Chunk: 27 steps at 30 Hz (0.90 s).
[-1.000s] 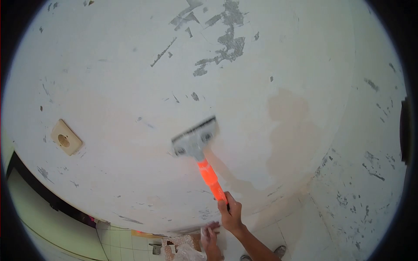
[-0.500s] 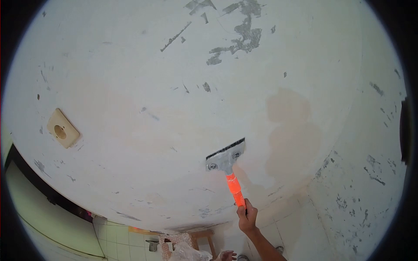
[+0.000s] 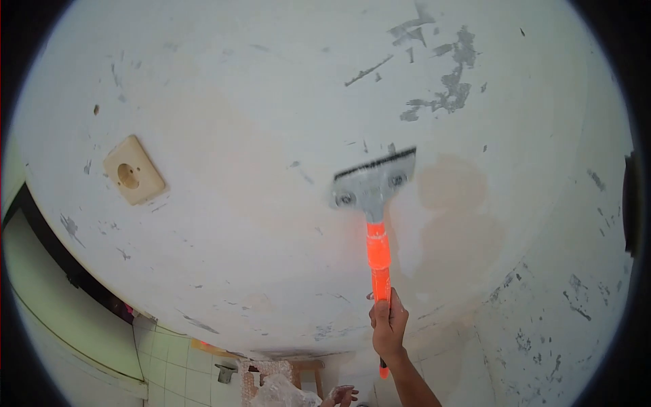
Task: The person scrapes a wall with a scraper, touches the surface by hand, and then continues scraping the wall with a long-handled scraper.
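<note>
My right hand (image 3: pixel 390 325) is wrapped round the bright orange handle (image 3: pixel 378 254) of a wide wall scraper (image 3: pixel 371 193). Its grey metal head carries two screws and a dark blade edge, tilted slightly up to the right, close against the white wall (image 3: pixel 244 224). Grey patches of bared surface (image 3: pixel 454 88) show above the blade. Low in the view, my left hand (image 3: pixel 342 395) hangs away from the wall with its fingers apart, holding nothing.
A cream wall socket (image 3: pixel 134 169) is on the left. Below stand a wooden stool (image 3: pixel 312 370) and clear plastic wrapping (image 3: pixel 281 392) on the tiled floor (image 3: pixel 166 363). A dark-framed opening (image 3: pixel 81 278) lies at lower left, and a side wall (image 3: pixel 556 319) on the right.
My right hand has pushed the scraper upward and a little right along the wall, toward the grey patches. The view has shifted somewhat too. The left hand stays low.
</note>
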Available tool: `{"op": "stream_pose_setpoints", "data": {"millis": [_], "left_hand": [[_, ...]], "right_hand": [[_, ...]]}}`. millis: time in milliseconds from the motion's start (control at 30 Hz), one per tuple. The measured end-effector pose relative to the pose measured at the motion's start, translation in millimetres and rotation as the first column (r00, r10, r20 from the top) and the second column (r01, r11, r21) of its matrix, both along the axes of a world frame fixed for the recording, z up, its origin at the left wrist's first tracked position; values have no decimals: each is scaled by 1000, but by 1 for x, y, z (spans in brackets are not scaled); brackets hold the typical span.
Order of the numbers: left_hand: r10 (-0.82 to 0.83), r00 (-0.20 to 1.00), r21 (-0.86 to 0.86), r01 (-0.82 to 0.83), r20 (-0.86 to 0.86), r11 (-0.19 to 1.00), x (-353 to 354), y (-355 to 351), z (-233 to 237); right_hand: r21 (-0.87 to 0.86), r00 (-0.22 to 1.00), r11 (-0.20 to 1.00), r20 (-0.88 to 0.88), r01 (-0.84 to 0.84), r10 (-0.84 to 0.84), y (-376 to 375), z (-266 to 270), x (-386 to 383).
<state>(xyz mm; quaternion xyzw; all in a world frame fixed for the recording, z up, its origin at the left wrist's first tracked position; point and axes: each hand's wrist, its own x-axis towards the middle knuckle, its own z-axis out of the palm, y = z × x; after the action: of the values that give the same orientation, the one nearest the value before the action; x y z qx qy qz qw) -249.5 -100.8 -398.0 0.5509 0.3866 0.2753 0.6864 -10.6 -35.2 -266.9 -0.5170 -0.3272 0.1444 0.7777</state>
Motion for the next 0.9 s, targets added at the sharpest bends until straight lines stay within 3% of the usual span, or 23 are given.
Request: {"op": "stream_pose_setpoints", "data": {"millis": [167,300,400,600,767,900], "left_hand": [[44,996,16,-43,-73,999,-20,-10,-8],[88,994,40,-85,-68,996,-36,-22,-19],[133,987,15,-132,-86,991,-44,-36,-9],[160,986,-8,-161,-56,987,-50,-46,4],[222,974,-57,-225,-42,973,-56,-49,25],[244,970,-55,-244,-3,968,-63,-49,27]], "right_hand": [[-51,998,998,56,32,-29,-1,-107,-7],[-117,997,992,73,41,-32,-10,-143,-18],[-134,997,989,61,61,-53,-5,-128,-27],[-85,993,994,104,72,-63,16,-36,-33],[5,1000,1000,-20,8,-8,21,49,-41],[6,999,1000,-51,-14,14,19,46,-46]]}}
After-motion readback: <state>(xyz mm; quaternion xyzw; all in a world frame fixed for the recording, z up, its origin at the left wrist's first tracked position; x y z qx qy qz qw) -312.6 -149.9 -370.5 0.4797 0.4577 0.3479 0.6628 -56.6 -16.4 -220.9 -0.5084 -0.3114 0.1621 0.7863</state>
